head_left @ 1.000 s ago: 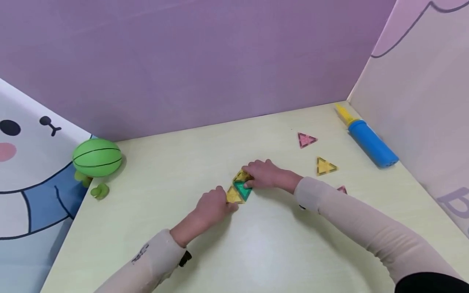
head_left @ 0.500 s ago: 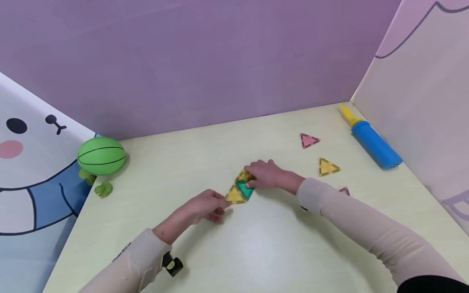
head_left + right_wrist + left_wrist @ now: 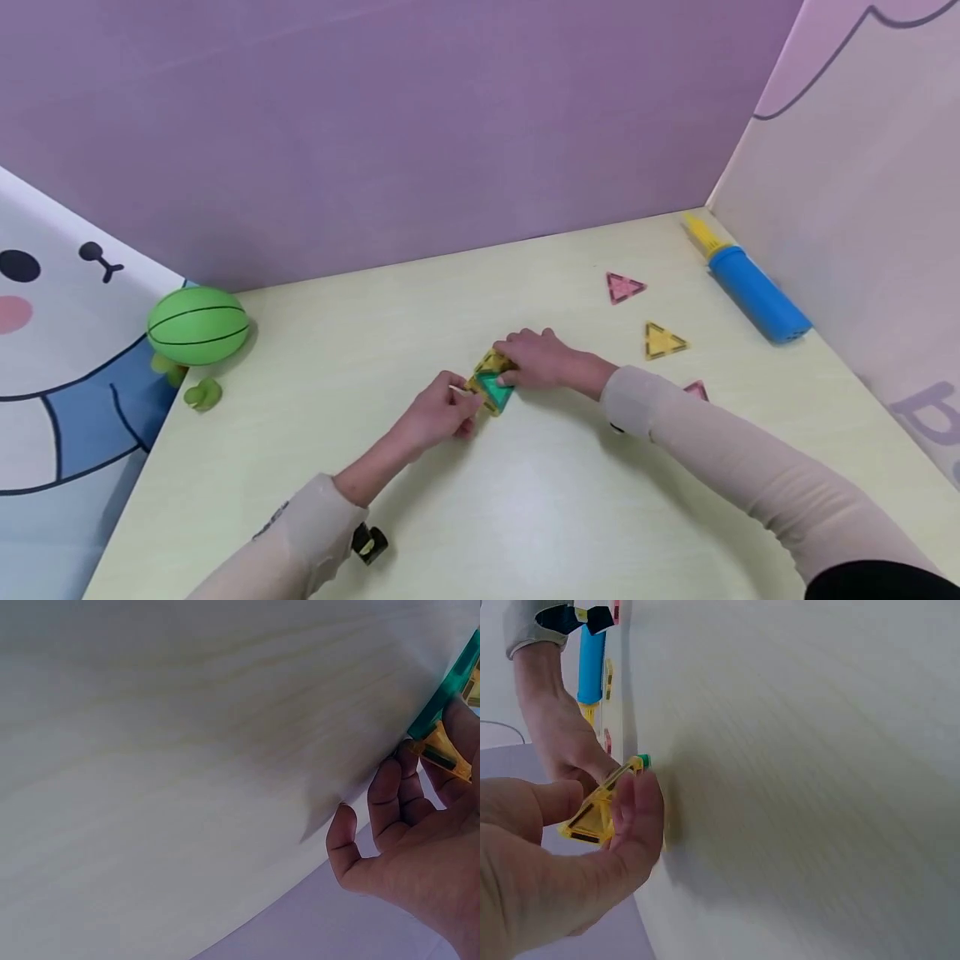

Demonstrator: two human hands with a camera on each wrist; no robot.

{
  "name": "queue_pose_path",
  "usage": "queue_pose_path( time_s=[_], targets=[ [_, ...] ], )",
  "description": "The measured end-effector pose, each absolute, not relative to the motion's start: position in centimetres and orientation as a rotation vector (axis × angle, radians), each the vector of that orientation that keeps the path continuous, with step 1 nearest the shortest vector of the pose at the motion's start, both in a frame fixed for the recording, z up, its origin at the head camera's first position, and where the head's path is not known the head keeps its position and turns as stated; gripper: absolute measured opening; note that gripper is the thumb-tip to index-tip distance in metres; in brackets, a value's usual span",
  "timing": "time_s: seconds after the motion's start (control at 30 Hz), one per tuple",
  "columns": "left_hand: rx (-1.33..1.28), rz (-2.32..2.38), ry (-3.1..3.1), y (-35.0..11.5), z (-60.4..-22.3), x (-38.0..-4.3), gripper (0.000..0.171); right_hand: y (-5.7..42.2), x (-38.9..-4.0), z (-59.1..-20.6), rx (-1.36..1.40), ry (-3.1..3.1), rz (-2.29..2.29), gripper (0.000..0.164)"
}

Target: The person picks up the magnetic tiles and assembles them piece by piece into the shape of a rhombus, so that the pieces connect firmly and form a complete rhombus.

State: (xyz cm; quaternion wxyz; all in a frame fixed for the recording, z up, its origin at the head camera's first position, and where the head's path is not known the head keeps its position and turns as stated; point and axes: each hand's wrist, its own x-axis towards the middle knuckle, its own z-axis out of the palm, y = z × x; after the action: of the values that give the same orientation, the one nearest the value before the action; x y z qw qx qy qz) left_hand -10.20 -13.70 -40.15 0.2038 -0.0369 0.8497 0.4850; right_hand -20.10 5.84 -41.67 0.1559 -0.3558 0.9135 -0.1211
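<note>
Three translucent triangular magnetic tiles lie joined near the table's middle: a far yellow tile (image 3: 491,362), a green tile (image 3: 494,390) and a near yellow tile (image 3: 591,823). My left hand (image 3: 441,411) pinches the near yellow tile between thumb and fingers. That tile is tilted up, its corner beside the green one, and the thumb partly hides it in the head view. With its fingers curled at the far yellow tile, my right hand (image 3: 542,358) holds the joined pieces; its thumb touches the green tile (image 3: 444,696).
To the right lie a pink triangular tile (image 3: 624,287), another yellow tile (image 3: 664,340) and a pink tile (image 3: 697,390) partly behind the right sleeve. A blue pump (image 3: 757,292) lies by the right wall. A green ball (image 3: 198,325) and small green toy (image 3: 203,393) are at left.
My left hand has shifted its grasp from the near yellow tile's front corner to its left side. That tile lay flat and is now tilted up. The right hand stays in place.
</note>
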Motion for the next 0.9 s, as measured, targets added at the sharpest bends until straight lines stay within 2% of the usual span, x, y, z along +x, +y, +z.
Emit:
queue_pose_path(
  time_s=[0.17, 0.37, 0.53, 0.67, 0.9],
  targets=[
    [0.050, 1.216, 2.549, -12.9, -40.9, -10.9, 0.046, 5.9, -20.1, -41.9, -1.023, 2.634, -0.329, 0.020],
    [0.067, 1.101, 2.660, -12.2, -41.3, -11.5, 0.061, 5.9, -20.0, -41.9, -1.039, 2.649, -0.296, 0.027],
    [0.068, 0.810, 2.776, -10.4, -41.3, -12.0, 0.076, 6.1, -20.1, -41.7, -1.023, 2.647, -0.289, 0.029],
    [0.109, 0.719, 2.806, -9.0, -41.4, -12.1, 0.072, 6.2, -20.0, -41.7, -1.002, 2.646, -0.272, 0.034],
    [0.034, 0.801, 2.757, -9.0, -41.4, -11.8, 0.066, 5.8, -19.7, -41.5, -1.036, 2.634, -0.305, 0.022]
  ],
)
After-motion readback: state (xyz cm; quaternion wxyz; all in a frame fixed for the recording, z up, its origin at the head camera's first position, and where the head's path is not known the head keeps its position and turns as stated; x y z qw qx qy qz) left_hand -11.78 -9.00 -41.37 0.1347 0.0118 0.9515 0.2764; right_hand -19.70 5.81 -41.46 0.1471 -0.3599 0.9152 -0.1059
